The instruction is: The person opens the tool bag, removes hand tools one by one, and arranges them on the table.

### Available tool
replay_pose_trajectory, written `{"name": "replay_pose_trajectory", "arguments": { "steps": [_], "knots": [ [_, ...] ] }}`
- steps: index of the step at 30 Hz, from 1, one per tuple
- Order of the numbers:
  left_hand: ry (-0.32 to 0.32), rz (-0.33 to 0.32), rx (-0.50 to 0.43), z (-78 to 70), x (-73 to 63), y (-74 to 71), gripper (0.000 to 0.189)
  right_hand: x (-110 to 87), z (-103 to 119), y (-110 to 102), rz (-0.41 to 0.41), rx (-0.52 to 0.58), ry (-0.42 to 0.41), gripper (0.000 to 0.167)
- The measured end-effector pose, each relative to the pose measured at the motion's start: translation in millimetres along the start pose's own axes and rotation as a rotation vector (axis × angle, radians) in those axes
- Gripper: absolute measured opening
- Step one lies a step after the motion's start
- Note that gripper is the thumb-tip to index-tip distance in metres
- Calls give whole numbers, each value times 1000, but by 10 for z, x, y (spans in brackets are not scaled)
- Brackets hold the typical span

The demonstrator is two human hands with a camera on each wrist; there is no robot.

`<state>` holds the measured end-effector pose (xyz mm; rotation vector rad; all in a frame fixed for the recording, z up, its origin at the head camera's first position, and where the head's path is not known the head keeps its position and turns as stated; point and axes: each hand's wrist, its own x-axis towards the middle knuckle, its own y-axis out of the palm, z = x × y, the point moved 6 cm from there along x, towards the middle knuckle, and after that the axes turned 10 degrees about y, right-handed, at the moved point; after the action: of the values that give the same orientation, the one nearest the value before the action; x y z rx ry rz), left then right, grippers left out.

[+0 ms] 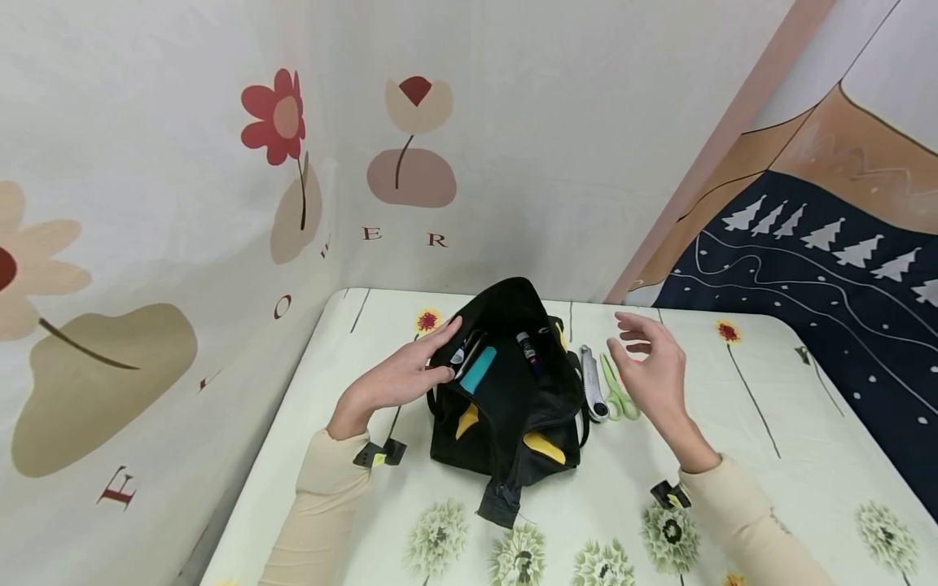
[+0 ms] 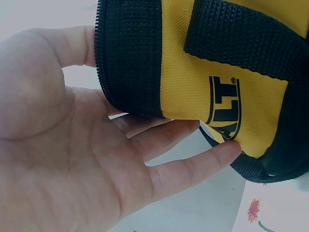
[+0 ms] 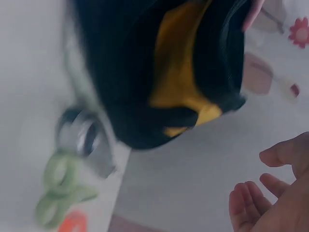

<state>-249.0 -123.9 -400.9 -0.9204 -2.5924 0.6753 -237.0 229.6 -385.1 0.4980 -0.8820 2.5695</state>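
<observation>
A black and yellow zippered tool bag (image 1: 506,439) stands on the table with its top gaping. My left hand (image 1: 399,374) holds the bag's left rim, thumb over the zipper edge and fingers along the yellow outside, as the left wrist view shows. Inside the bag lie a teal object (image 1: 479,370), a dark tube with a light cap (image 1: 528,350) and some slim dark items beside the teal one. My right hand (image 1: 652,366) hovers right of the bag with its fingers loosely bent and nothing in them.
Just right of the bag lie a grey-handled tool (image 1: 593,387), maybe a cutter, and green-handled scissors (image 1: 618,395). An orange-red item (image 3: 73,222) shows by the scissors in the right wrist view. A flower-patterned cloth covers the table (image 1: 733,505); printed curtains (image 1: 550,163) hang behind.
</observation>
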Motion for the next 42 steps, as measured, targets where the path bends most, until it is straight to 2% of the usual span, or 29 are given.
{"name": "replay_pose_trajectory", "arguments": {
  "steps": [5,10,19,22,27,34,42],
  "knots": [
    [5,1,10,-6,3,-4,82,-69,283,140,2,89,-125,44],
    [16,9,17,-15,19,1,82,-116,497,282,40,134,-160,44],
    [9,16,16,-11,21,-1,82,-201,794,606,173,115,-223,46],
    [6,13,14,-12,20,-4,82,-232,839,727,219,112,-222,46],
    [7,9,13,-16,16,-10,83,-256,868,898,251,97,-217,46],
    [9,8,7,-28,6,-13,82,-237,834,1110,321,89,-203,47],
    [9,3,2,-43,-6,-14,82,-207,744,1320,449,-11,-220,50]
  ]
}}
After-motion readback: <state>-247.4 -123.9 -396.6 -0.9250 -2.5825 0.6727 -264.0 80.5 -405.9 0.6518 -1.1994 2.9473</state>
